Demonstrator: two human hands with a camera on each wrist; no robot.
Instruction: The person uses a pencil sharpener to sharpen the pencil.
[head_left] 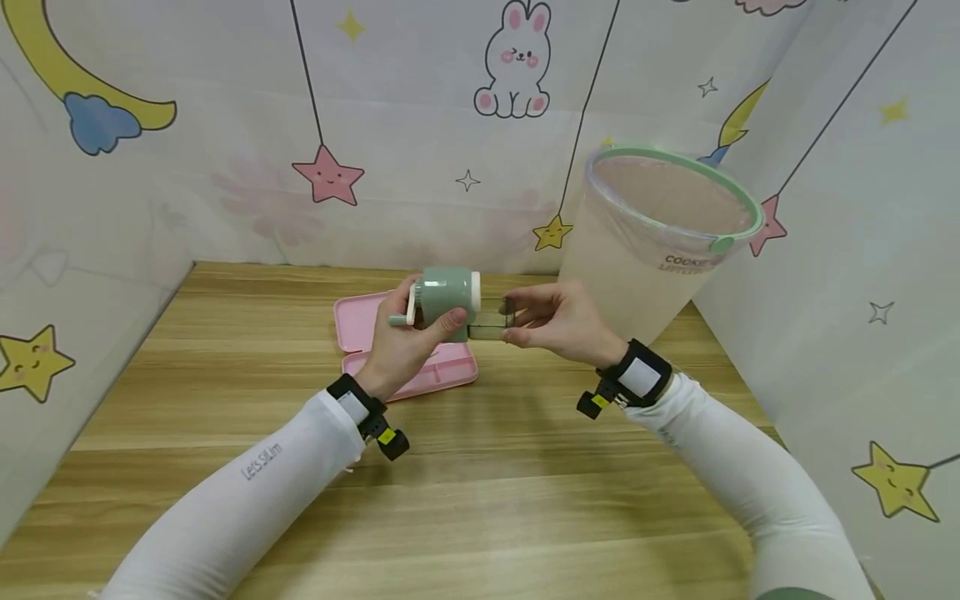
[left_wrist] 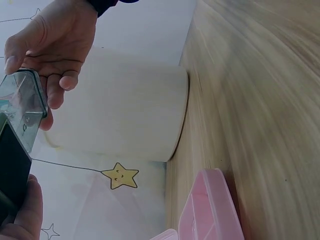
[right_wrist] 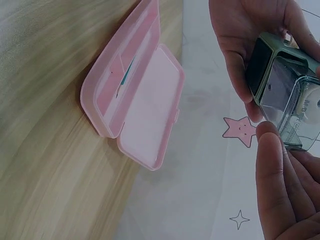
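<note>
My left hand (head_left: 401, 342) grips a green crank pencil sharpener (head_left: 447, 292) held in the air, its white crank arm towards the left. A clear shavings drawer (head_left: 489, 321) sticks out of the sharpener's right side. The thumb and fingers of my right hand (head_left: 558, 321) pinch the drawer's outer end. In the right wrist view the see-through drawer (right_wrist: 295, 107) is partly out of the sharpener's body (right_wrist: 262, 67). Behind and below the left hand lies an open pink pencil case (head_left: 442, 375), with a slim pencil-like item (right_wrist: 127, 72) in one compartment.
A tall cream bin (head_left: 630, 267) with a green rim and a plastic liner stands at the table's back right, just behind my right hand. The wooden table (head_left: 480, 500) meets a cartoon-printed cloth (head_left: 420, 108) at the back and sides.
</note>
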